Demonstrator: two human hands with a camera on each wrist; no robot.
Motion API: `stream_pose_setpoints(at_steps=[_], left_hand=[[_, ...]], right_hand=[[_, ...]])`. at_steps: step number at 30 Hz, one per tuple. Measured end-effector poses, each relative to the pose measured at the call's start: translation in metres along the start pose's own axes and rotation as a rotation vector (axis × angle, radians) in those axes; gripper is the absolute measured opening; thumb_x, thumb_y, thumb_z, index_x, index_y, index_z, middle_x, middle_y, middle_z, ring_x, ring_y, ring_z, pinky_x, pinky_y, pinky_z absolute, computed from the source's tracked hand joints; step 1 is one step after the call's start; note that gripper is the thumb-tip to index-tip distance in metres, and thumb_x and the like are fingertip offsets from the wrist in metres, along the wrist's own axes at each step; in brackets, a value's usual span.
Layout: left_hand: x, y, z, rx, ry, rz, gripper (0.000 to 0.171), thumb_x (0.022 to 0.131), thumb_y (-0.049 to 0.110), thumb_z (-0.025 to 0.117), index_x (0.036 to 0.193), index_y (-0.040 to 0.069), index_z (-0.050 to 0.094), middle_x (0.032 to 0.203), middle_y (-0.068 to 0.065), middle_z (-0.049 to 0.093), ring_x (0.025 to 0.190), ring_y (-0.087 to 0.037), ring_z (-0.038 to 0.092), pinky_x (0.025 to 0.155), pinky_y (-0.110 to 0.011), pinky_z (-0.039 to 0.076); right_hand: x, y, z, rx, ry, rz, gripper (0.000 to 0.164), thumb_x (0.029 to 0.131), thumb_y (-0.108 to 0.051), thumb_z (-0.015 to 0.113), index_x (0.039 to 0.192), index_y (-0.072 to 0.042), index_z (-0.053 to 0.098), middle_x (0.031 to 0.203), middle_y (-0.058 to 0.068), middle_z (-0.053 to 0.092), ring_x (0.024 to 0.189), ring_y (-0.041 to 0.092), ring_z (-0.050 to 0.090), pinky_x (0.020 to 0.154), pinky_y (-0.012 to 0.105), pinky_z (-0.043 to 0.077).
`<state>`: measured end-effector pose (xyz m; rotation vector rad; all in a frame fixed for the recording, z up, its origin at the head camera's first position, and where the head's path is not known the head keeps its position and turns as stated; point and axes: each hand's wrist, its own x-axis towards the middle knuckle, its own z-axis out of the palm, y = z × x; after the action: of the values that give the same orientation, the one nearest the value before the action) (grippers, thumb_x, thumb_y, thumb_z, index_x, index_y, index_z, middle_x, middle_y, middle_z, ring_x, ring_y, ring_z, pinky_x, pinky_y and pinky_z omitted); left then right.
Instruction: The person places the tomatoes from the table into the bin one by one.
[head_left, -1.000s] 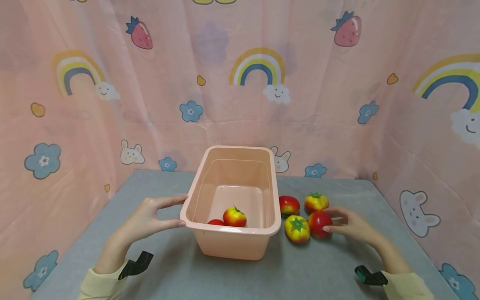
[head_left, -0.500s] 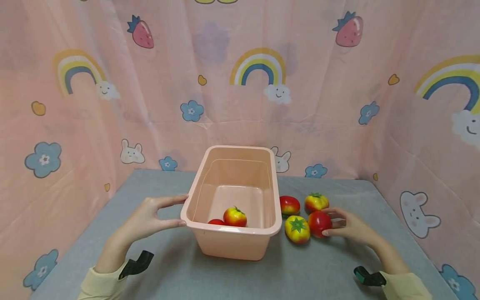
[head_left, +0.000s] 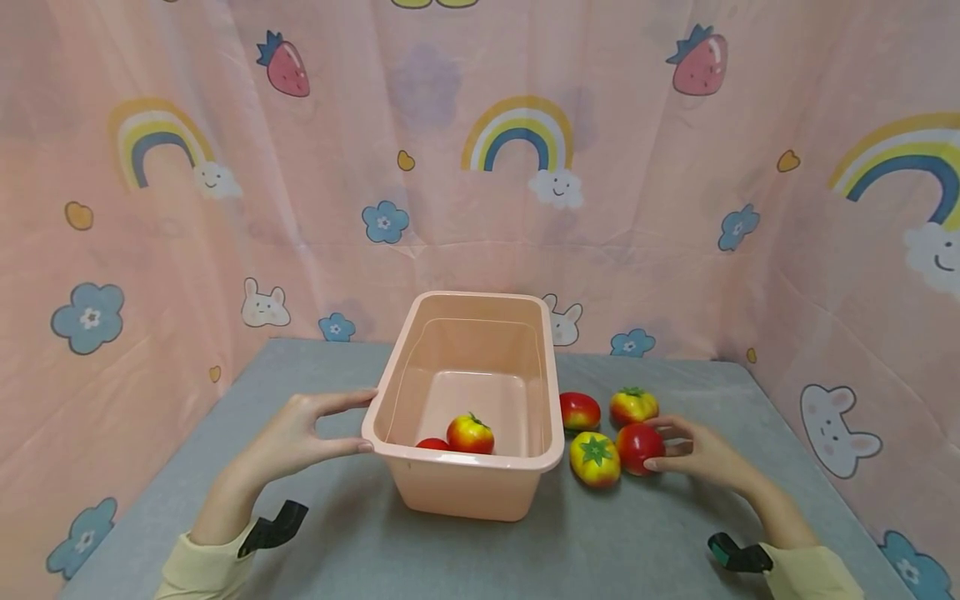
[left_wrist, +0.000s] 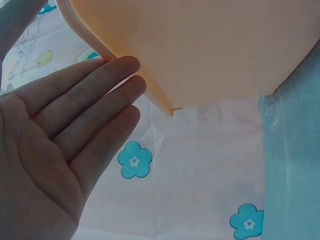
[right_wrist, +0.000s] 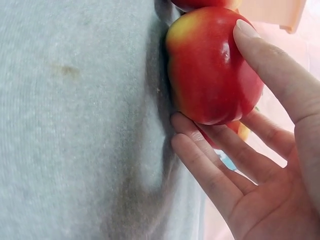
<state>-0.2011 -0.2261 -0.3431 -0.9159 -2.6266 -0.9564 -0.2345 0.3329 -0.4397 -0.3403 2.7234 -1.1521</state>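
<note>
A peach-coloured plastic bin [head_left: 467,487] stands on the table, with a red-and-yellow tomato [head_left: 471,435] and part of a second red one [head_left: 432,444] visible inside. My left hand [head_left: 298,433] touches the bin's left rim with straight fingers, thumb apart from them; the left wrist view shows the fingertips [left_wrist: 131,86] at the rim. To the right of the bin, my right hand [head_left: 701,454] holds a glossy red tomato [right_wrist: 212,65] between thumb and fingers, low at the table surface. This tomato sits close against a yellow tomato [head_left: 595,458] with a green star-shaped top.
Behind the held tomato lie a yellow-red tomato [head_left: 633,404] and a red tomato [head_left: 579,411], the latter beside the bin's right wall. A grey cloth covers the table [head_left: 360,550]. A pink printed curtain [head_left: 330,208] hangs behind and along both sides.
My right thumb has slid slightly lower on the red tomato. The left hand and the bin stay where they were.
</note>
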Motion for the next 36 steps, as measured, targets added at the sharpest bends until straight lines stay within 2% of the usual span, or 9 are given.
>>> stream_pose_setpoints(at_steps=[21,29,36], left_hand=[[0.0,0.001,0.0,-0.003,-0.005,0.002,0.058,0.076,0.04,0.078,0.127,0.017,0.062,0.123,0.005,0.065,0.114,-0.015,0.061,0.093,-0.043,0.051],[-0.001,0.0,0.0,-0.01,-0.01,0.001,0.058,0.076,0.04,0.077,0.127,0.017,0.062,0.123,0.005,0.064,0.115,-0.015,0.061,0.093,-0.042,0.052],[0.0,0.0,0.0,0.001,-0.006,0.0,0.059,0.076,0.041,0.077,0.128,0.018,0.061,0.123,0.005,0.064,0.115,-0.014,0.061,0.093,-0.044,0.051]], right_hand=[[-0.013,-0.016,-0.015,-0.028,0.045,0.049,0.068,0.079,-0.038,0.075,0.133,-0.007,0.048,0.122,0.022,0.058,0.102,0.031,0.062,0.08,0.043,0.057],[-0.015,-0.019,-0.019,-0.036,0.068,0.052,0.072,0.077,-0.038,0.077,0.134,-0.005,0.047,0.124,0.025,0.056,0.104,0.035,0.061,0.078,0.045,0.057],[-0.017,-0.022,-0.026,-0.044,0.084,0.009,0.07,0.079,-0.036,0.075,0.134,-0.004,0.046,0.126,0.026,0.054,0.105,0.038,0.06,0.077,0.045,0.058]])
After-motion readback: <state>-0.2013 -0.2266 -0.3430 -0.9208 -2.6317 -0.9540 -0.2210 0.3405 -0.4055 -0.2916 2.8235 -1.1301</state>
